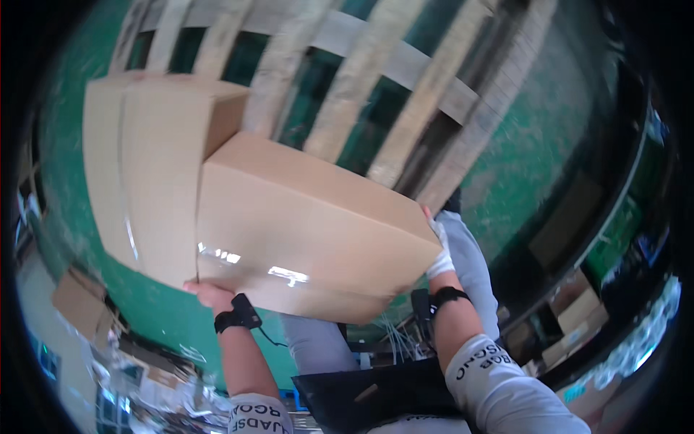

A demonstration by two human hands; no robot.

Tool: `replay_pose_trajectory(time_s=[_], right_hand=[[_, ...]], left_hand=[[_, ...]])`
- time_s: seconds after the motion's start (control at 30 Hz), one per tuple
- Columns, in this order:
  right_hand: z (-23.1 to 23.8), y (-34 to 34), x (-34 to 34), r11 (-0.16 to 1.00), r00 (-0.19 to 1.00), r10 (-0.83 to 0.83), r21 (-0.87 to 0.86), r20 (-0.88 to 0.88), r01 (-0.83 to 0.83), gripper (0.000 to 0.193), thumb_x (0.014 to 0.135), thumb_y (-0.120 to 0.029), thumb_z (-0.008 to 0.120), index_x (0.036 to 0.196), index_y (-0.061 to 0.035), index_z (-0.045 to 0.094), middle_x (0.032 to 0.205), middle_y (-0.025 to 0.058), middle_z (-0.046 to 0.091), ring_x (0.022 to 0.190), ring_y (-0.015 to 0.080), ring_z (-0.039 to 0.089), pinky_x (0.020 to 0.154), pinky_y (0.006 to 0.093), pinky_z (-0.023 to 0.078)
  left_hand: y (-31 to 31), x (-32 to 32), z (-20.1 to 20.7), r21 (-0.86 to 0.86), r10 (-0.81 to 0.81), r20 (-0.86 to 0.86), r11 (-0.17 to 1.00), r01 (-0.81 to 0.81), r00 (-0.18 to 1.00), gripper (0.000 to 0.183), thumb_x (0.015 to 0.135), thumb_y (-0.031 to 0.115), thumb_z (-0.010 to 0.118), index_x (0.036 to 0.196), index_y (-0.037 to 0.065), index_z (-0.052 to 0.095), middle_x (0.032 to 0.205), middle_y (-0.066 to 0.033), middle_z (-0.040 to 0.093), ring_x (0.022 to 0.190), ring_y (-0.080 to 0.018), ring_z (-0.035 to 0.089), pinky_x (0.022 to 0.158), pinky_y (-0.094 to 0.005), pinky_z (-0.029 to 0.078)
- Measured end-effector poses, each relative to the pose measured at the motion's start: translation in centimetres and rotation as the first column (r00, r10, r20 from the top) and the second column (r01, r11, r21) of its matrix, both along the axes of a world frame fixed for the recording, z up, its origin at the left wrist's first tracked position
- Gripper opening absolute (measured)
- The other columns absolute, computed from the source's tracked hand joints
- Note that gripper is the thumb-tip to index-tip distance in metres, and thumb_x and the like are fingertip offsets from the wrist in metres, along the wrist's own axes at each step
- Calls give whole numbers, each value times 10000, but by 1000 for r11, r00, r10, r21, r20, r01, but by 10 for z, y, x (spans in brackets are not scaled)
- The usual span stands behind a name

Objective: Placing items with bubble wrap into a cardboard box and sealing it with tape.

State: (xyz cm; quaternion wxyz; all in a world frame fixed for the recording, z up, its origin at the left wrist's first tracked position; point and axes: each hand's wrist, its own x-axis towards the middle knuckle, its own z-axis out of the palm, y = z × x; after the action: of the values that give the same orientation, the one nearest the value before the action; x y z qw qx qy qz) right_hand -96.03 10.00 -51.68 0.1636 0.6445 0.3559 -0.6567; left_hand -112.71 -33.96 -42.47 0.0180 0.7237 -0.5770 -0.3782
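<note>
A large brown cardboard box, its seam taped with shiny clear tape, is between my two hands at an angle over the wooden pallet. My left hand grips its lower left corner, most of the fingers hidden under the edge. At the opposite end my right hand, in a white glove or wrap, presses round the side near the upper corner. A second taped cardboard box stands at the pallet's left end. The held box's left end meets it; whether they touch lower down is hidden.
Green floor shows around and between the slats. My legs are close behind the held box. More cardboard boxes lie at the right, and another carton sits at the far left near clutter.
</note>
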Motion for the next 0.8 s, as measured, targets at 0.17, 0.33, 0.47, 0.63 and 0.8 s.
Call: replay_pose_trajectory(time_s=[0.17,0.33,0.47,0.63,0.8], right_hand=[[-30,10,51,845,839,-500,-333,-214,419,508,934,-282,569,1388,-151,382,1161,91,600,969,237,629,843,393,523],[0,-24,10,887,900,-405,-310,-163,343,542,905,-230,594,1398,-163,382,1184,80,589,1001,246,618,867,399,514],[20,4,-10,944,982,-185,-270,42,190,464,895,-145,560,1349,-134,468,1219,86,586,1059,275,589,925,377,481],[7,103,-123,450,493,864,289,96,-845,438,916,-262,539,1299,-50,523,1325,54,536,1199,193,495,1027,354,340],[39,-33,-331,583,526,812,340,-252,-738,604,955,-515,418,1383,-90,443,1423,50,448,1341,174,357,1106,406,207]], left_hand=[[0,14,-10,-97,21,26,995,-18,999,908,890,693,304,1317,-103,403,1335,-246,457,1164,-384,482,1032,-430,382],[-47,21,-12,-186,-57,-28,981,51,998,885,897,675,327,1315,-102,398,1329,-265,453,1139,-396,490,1009,-461,380],[-39,17,-13,-322,-63,17,945,65,998,829,917,624,366,1309,-105,403,1275,-289,495,1131,-403,497,995,-438,371],[-20,4,-14,-288,-47,9,956,48,999,808,924,605,386,1290,-116,403,1264,-316,496,1135,-416,509,986,-422,380],[-31,4,-10,-149,-13,118,988,31,993,765,949,571,356,1326,-95,361,1284,-306,488,1203,-415,476,1002,-425,374]])
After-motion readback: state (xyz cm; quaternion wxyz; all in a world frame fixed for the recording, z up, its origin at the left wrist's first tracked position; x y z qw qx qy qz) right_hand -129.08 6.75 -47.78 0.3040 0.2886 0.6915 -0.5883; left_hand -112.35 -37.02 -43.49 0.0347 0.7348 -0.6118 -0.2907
